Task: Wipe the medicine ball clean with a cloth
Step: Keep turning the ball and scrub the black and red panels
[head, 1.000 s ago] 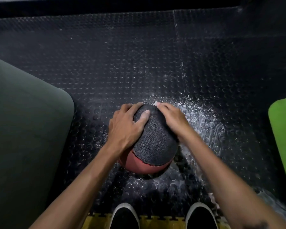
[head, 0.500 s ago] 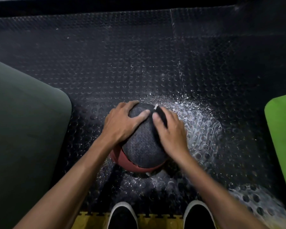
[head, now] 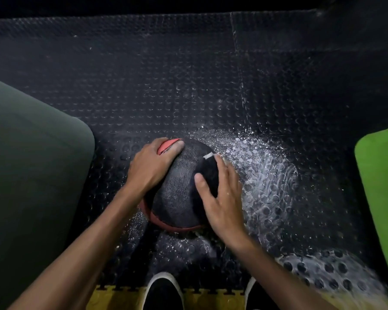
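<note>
The medicine ball [head: 177, 198], with dark textured panels and red ones, sits on the studded black floor just ahead of my feet. My left hand [head: 152, 166] grips its upper left side, fingers spread over a red panel. My right hand [head: 222, 198] lies flat on the ball's right side and presses a black cloth [head: 207, 168] with a small white tag against it. Most of the cloth is hidden under my palm and fingers.
A dark green mat [head: 31, 164] fills the left side and a bright green mat [head: 381, 186] lies at the right edge. White wet splatter [head: 267, 175] marks the floor to the right of the ball. My black shoes [head: 164, 291] stand on a yellow puzzle mat edge [head: 117, 298].
My right hand slid the cloth from the ball's far top down to its near right side. The ball turned, and a red panel now shows under my left fingers.
</note>
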